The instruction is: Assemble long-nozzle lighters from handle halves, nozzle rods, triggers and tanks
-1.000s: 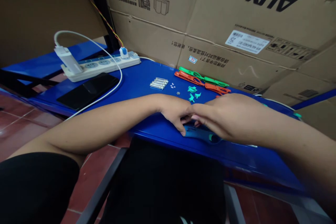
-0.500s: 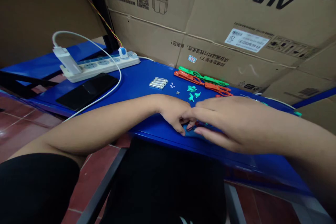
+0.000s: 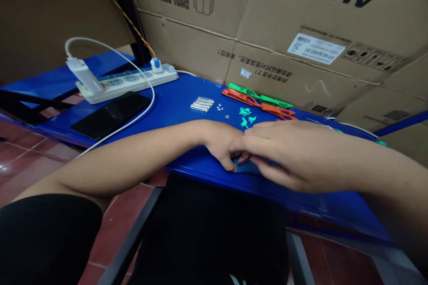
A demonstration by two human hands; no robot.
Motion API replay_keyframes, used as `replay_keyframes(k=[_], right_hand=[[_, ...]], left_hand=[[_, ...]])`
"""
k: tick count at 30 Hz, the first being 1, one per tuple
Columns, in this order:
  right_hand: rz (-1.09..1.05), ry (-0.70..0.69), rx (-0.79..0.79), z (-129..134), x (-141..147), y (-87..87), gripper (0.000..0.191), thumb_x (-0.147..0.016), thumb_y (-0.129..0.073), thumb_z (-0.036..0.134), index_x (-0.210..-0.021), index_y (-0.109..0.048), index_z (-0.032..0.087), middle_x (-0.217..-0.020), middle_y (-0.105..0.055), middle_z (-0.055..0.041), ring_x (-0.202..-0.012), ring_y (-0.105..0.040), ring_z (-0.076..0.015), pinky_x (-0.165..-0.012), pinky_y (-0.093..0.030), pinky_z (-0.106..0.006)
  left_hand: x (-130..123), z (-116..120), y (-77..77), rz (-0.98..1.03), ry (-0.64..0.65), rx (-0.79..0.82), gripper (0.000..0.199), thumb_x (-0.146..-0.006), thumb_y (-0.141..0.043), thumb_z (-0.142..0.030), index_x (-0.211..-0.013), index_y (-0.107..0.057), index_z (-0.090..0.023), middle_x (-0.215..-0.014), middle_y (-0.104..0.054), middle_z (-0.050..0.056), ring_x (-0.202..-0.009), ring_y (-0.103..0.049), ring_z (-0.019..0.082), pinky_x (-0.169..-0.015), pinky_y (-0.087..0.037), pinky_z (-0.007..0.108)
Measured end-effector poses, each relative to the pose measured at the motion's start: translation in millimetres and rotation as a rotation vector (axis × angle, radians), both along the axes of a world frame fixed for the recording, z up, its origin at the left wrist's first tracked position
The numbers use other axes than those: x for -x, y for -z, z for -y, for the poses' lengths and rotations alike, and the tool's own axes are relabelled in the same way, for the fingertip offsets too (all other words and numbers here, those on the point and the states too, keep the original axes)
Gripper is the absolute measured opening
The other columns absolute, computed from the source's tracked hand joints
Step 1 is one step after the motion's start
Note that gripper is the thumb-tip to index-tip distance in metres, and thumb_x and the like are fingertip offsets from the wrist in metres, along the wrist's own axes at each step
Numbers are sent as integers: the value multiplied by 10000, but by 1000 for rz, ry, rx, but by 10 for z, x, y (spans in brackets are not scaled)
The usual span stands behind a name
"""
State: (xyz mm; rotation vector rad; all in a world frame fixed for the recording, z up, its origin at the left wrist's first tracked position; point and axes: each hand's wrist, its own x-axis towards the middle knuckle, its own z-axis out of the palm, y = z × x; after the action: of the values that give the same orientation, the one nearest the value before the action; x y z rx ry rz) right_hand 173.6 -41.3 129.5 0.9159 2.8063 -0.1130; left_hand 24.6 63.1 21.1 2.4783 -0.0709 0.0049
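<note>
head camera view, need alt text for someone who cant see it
The left hand and right hand meet over a blue object at the near edge of a blue table. Beyond them lie small silver cylinders, teal plastic pieces, and long green and orange plastic parts. A power strip and black phone sit to the left, before cardboard boxes.

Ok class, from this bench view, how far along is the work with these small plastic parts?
Already set out: orange plastic parts, green plastic parts, teal pieces and small tubes. In hand: a blue piece, touched by the left hand and right hand. Left: those parts lie loose on the blue bench.
</note>
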Motion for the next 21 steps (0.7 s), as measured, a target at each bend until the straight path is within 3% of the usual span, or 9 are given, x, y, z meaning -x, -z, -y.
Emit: replay_keyframes(k=[5, 9, 13, 17, 21], right_hand=[[94, 61, -70, -10, 15, -11, 307, -992, -427, 362, -1057, -682, 204, -636, -623, -36, -573, -532, -169, -565, -305, -285], [3, -36, 12, -10, 12, -17, 252, -962, -451, 252, -1138, -628, 218, -910, -676, -74, -770, -586, -191, -628, -363, -286], [95, 65, -67, -18, 20, -15, 266, -977, -432, 330, -1043, -652, 198, -671, -613, -37, -572, -510, -166, -559, -302, -290], [9, -14, 37, -32, 51, -14, 217, -922, -492, 258, -1073, -646, 233, -842, -673, -46, -688, -571, -175, -591, -323, -281], [72, 77, -96, -50, 78, -8, 308, -969, -435, 358, -890, -680, 188, -623, -600, -43, -569, -513, -172, -565, -289, -290]], left_hand=[[-4, 17, -6, -12, -11, -11, 94, -705, -746, -249, -745, -679, -197, -660, -679, -22, -598, -581, 141, -580, -452, 251], [-4, 24, -26, 4, -8, 18, 116, -685, -764, -247, -748, -683, -193, -751, -714, -12, -700, -623, 155, -662, -487, 251], [-8, 24, -26, -11, -5, 32, 90, -687, -751, -215, -712, -666, -197, -685, -684, -31, -667, -603, 145, -652, -476, 247], [-16, 29, -33, 2, 10, -1, 108, -663, -767, -199, -691, -662, -192, -709, -695, -24, -683, -600, 150, -670, -473, 246], [-14, 50, -46, -46, -8, -60, 84, -686, -757, -207, -716, -682, -187, -727, -704, -13, -688, -592, 151, -693, -472, 249]])
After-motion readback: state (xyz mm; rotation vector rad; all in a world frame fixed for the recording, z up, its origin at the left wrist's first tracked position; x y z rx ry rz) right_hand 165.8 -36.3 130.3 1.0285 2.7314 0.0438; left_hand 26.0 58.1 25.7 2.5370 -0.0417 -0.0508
